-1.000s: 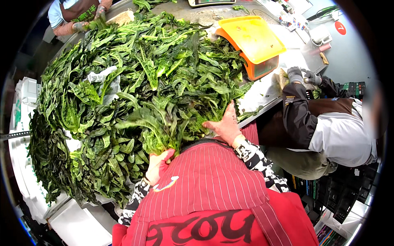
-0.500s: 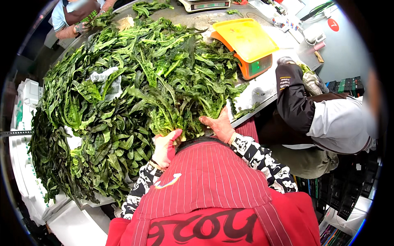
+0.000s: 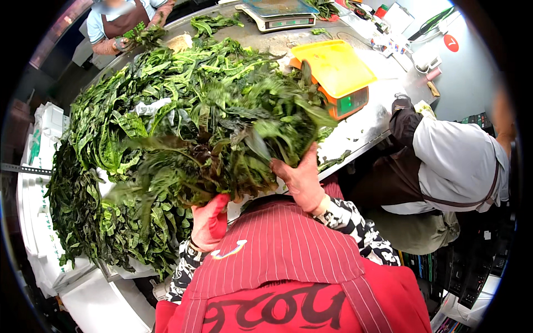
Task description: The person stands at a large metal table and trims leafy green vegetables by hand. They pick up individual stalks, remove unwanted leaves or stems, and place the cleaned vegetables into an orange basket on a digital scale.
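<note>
A big bunch of green leafy vegetables [image 3: 233, 139] is lifted off the heap, blurred with motion. My left hand [image 3: 210, 222] in a pink glove grips it from below on the left. My right hand [image 3: 301, 178], also gloved, holds its right underside. Beneath and behind lies a large heap of the same leaves [image 3: 111, 144] covering the metal table [image 3: 361, 130]. My red striped apron fills the lower middle.
An orange-and-yellow scale [image 3: 338, 75] stands right of the heap; a second flat scale [image 3: 277, 14] sits at the far edge. One person in a white shirt [image 3: 449, 161] bends at the right. Another person [image 3: 125, 25] handles leaves at the far left. White crates [image 3: 39, 183] line the left.
Both hands have closed on a bunch at the heap's near edge and raised it up toward me; the person at the right has leaned lower beside the table.
</note>
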`<state>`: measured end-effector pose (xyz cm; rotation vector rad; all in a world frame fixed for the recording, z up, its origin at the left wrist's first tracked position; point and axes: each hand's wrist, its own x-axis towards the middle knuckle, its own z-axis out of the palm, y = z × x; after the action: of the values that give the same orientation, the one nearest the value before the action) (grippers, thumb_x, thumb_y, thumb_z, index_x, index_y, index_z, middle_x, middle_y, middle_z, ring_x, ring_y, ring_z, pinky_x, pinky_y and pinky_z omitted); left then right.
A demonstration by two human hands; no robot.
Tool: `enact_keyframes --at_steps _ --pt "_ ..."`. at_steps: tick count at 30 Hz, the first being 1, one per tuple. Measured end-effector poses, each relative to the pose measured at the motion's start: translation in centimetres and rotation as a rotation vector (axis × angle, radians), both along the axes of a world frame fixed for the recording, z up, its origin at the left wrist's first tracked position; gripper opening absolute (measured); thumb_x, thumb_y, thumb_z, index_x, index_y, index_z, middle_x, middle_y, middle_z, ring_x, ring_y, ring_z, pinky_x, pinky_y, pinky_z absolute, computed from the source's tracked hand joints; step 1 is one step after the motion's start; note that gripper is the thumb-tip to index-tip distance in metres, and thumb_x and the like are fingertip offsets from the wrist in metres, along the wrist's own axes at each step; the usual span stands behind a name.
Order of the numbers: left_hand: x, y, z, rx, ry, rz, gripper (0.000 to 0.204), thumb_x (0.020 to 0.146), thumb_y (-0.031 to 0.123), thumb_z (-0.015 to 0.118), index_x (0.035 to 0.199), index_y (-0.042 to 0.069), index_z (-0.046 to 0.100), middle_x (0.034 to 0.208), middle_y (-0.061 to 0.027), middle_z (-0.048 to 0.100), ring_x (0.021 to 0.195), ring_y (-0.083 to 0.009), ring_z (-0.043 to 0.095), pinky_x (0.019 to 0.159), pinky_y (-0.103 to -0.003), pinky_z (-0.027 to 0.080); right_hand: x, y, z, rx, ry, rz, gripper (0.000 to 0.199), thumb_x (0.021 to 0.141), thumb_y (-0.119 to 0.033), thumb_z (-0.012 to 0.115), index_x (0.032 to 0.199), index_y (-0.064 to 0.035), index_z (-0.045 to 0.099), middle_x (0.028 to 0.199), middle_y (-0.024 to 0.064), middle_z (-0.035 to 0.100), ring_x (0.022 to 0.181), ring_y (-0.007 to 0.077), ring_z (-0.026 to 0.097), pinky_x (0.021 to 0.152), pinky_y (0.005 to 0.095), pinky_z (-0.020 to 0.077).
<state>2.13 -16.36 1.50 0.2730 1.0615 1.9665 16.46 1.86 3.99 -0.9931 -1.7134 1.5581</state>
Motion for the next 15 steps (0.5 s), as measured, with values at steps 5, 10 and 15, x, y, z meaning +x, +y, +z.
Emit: enact_keyframes --at_steps 5,10,15 --pt "0.5 2.1 1.3 -0.094 -0.284 0.127 0.009 0.092 0.009 0.064 0.099 0.005 0.066 0.097 -0.0028 0.067 0.089 -0.0161 0.064 0.086 -0.037 0.052 -1.3 2.3 -0.1 0.163 0.025 0.029 0.078 0.080 -0.027 0.079 0.135 0.0071 0.035 0.130 0.0163 0.047 0.122 0.0272 0.044 0.111 0.0368 0.0271" --pt "1.8 5.7 0.3 0.048 -0.466 0.170 0.031 0.093 0.021 0.062 0.118 0.003 0.058 0.119 -0.0133 0.060 0.112 -0.0257 0.054 0.105 -0.047 0.041 -1.2 5.7 1.4 0.225 -0.053 0.064 0.065 0.081 -0.017 0.074 0.133 0.0029 0.041 0.134 0.0227 0.043 0.128 0.0314 0.042 0.111 0.0406 0.0302" --pt "2.3 10.5 1.7 0.010 -0.033 0.287 0.022 0.095 0.021 0.061 0.110 0.006 0.064 0.109 -0.0085 0.063 0.099 -0.0206 0.058 0.103 -0.046 0.043 -2.7 10.0 6.0 1.216 -0.157 0.123 0.095 0.076 0.002 0.072 0.148 -0.0066 0.010 0.133 0.0147 0.044 0.120 0.0233 0.049 0.105 0.0361 0.0389"
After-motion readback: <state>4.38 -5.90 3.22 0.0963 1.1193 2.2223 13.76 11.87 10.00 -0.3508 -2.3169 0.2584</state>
